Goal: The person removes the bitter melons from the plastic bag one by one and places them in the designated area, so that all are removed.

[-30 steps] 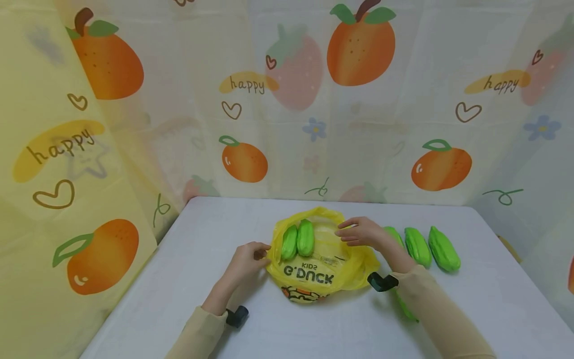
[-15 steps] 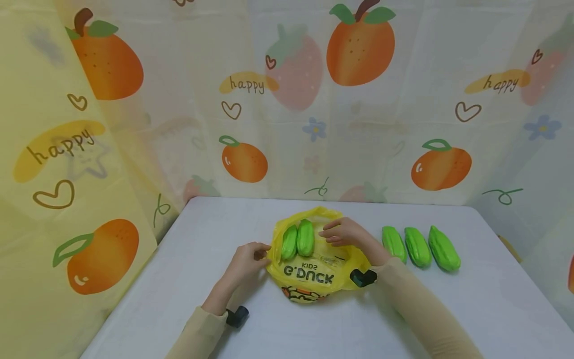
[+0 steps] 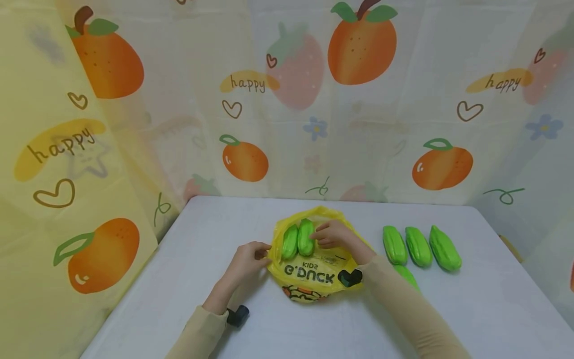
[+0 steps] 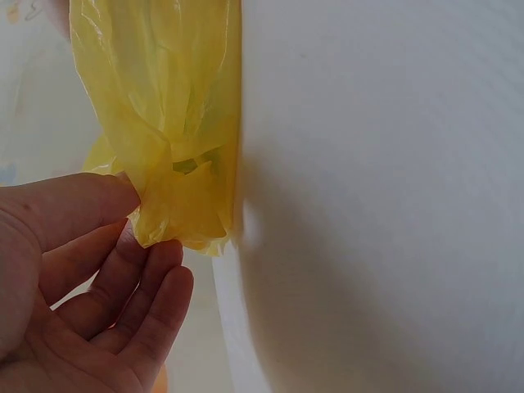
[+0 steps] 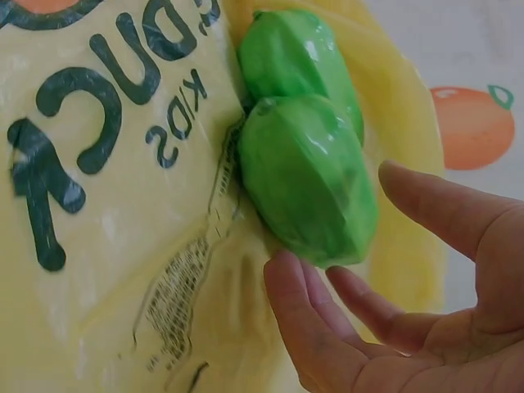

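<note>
A yellow plastic bag with dark printing lies opened out on the table. My left hand pinches its left edge between thumb and forefinger, the other fingers loosely bent below. Inside, two shiny green, ridged, oblong pieces lie side by side. Reaching in over the bag, my right hand is at the right one of the pair. In the right wrist view its thumb and fingers are spread around the near end of the green piece, with a gap at the thumb.
To the right of the bag, three more green pieces lie in a row. Another green piece is partly hidden by my right sleeve. A patterned cloth hangs behind the white table.
My right hand has moved left over the bag, up to the green piece inside. The row on the table has come fully into sight. My left hand keeps its place at the bag's edge.
</note>
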Motion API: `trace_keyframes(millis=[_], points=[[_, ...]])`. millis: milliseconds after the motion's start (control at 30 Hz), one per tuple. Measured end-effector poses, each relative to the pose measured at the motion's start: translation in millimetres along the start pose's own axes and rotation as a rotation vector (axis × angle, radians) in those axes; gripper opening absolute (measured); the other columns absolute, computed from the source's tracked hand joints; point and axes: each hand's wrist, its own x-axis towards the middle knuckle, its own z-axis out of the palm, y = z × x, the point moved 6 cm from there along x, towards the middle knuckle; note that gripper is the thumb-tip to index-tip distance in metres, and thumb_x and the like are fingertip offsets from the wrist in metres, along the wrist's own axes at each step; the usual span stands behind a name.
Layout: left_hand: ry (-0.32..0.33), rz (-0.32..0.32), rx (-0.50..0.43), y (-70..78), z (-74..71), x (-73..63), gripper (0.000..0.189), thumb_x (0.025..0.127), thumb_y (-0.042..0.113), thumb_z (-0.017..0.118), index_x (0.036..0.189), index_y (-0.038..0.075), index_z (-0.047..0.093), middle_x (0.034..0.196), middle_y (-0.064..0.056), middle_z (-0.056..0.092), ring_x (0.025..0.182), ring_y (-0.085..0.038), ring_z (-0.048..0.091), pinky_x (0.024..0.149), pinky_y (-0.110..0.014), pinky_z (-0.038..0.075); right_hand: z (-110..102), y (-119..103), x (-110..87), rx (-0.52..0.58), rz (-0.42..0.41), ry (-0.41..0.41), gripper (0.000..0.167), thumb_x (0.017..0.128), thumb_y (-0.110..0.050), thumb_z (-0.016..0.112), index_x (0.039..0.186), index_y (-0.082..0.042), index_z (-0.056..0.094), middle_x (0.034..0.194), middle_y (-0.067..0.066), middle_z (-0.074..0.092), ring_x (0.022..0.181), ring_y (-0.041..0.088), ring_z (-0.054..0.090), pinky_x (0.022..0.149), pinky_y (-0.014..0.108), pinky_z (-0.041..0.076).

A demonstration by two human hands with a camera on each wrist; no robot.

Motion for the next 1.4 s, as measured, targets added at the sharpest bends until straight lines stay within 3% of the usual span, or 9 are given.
trace_keyframes(millis=[100, 233, 333, 667, 1067, 1400], points=[[0.0, -0.005, -0.001, -1.2, 0.2, 0.2, 0.028, 0.078, 0.008, 0.075, 0.105, 0.005, 0.07, 0.09, -0.003, 0.068, 0.082, -0.015, 0.061, 0.077, -0.033, 0.053, 4.2, 2.0, 3.1, 0.016, 0.007, 0.006, 0.066, 0.085, -0.017, 0.07, 0.135, 0.013, 0.039, 0.116, 0.024, 0.056, 0.081, 0.02, 0.061, 0.089, 0.041, 0.052], [-0.004, -0.007, -0.006, -2.3, 0.2, 0.3, 0.028, 0.078, 0.008, 0.075, 0.106, 0.005, 0.07, 0.091, -0.003, 0.068, 0.083, -0.015, 0.061, 0.077, -0.032, 0.054, 8.9, 3.4, 5.6, 0.007, 0.01, 0.027, 0.068, 0.084, -0.019, 0.072, 0.135, 0.012, 0.04, 0.133, 0.028, 0.048, 0.104, 0.032, 0.063, 0.09, 0.042, 0.052], [-0.003, -0.003, -0.009, -2.6, 0.1, -0.1, 0.029, 0.079, 0.009, 0.075, 0.107, 0.004, 0.07, 0.092, -0.004, 0.068, 0.084, -0.015, 0.062, 0.078, -0.033, 0.054, 11.6, 3.4, 6.6, -0.005, 0.013, 0.054, 0.069, 0.083, -0.021, 0.074, 0.135, 0.011, 0.042, 0.138, 0.029, 0.044, 0.113, 0.037, 0.059, 0.088, 0.041, 0.053], [-0.002, -0.008, -0.008, -3.5, -0.6, -0.8, 0.029, 0.079, 0.01, 0.075, 0.107, 0.005, 0.069, 0.093, -0.003, 0.068, 0.084, -0.015, 0.061, 0.078, -0.033, 0.053, 15.2, 3.7, 7.5, 0.004, 0.045, 0.103, 0.066, 0.079, -0.02, 0.077, 0.13, 0.011, 0.048, 0.136, 0.027, 0.048, 0.112, 0.037, 0.059, 0.085, 0.038, 0.055], [-0.01, -0.016, -0.004, -3.5, -0.7, -2.9, 0.029, 0.079, 0.011, 0.075, 0.108, 0.005, 0.069, 0.095, -0.004, 0.068, 0.086, -0.015, 0.061, 0.078, -0.033, 0.054, 23.8, 5.9, 8.1, 0.118, 0.059, 0.035, 0.071, 0.085, -0.014, 0.071, 0.138, 0.013, 0.033, 0.136, 0.031, 0.044, 0.118, 0.042, 0.053, 0.083, 0.042, 0.055], [-0.009, -0.001, 0.001, -4.6, 0.0, -2.6, 0.028, 0.079, 0.01, 0.075, 0.107, 0.005, 0.07, 0.093, -0.003, 0.068, 0.084, -0.014, 0.06, 0.077, -0.033, 0.053, 22.8, 7.2, 4.3, 0.09, 0.084, 0.04, 0.065, 0.081, -0.011, 0.074, 0.131, 0.015, 0.042, 0.131, 0.031, 0.05, 0.111, 0.039, 0.06, 0.078, 0.039, 0.057]])
